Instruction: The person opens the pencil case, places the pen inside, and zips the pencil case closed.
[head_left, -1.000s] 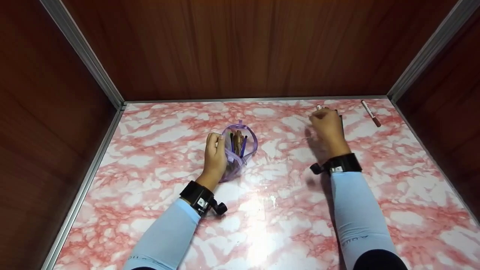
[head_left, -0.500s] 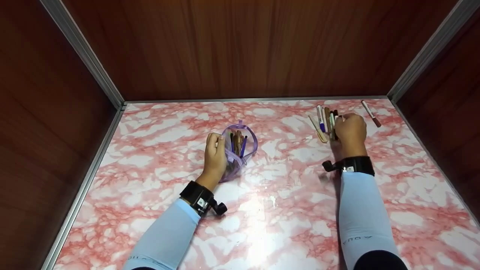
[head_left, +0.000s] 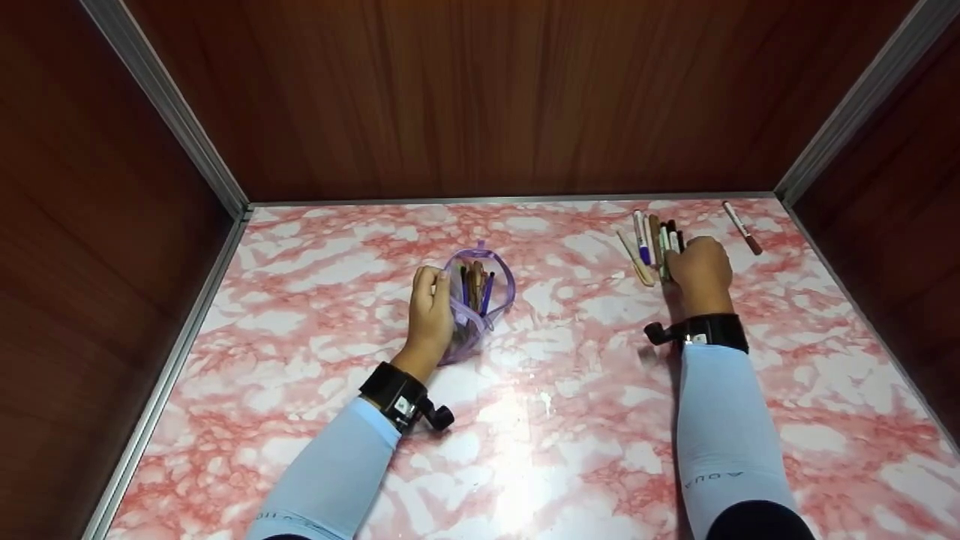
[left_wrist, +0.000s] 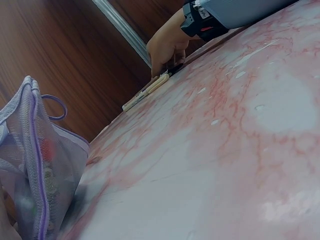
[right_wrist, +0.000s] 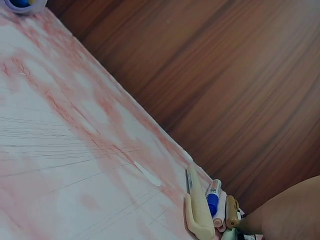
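Observation:
In the head view my left hand point(head_left: 430, 311) grips the left rim of an open purple mesh pencil pouch point(head_left: 512, 291). Several pens point(head_left: 478, 286) stand inside the pouch. My right hand point(head_left: 703, 271) is at the right end of a row of pens and markers, thumb against the row, fingertips hidden under the hand. This row includes a white marker with a blue cap point(head_left: 642, 238) and a brown pen point(head_left: 655, 234). At its left lies a slim cream-coloured tool point(right_wrist: 198, 207). The left wrist view shows the right fingers point(left_wrist: 162, 56) pointing down by a dark pen.
Apart from the row, a white marker with a dark red cap point(head_left: 742, 226) lies at the back right. Wooden panels point(head_left: 510, 97) enclose the marbled red-and-white table point(head_left: 570, 360) at the back and sides.
My right hand has moved right from above the row, uncovering most of the pens, then slightly nearer to me. The left hand and pouch have stayed still.

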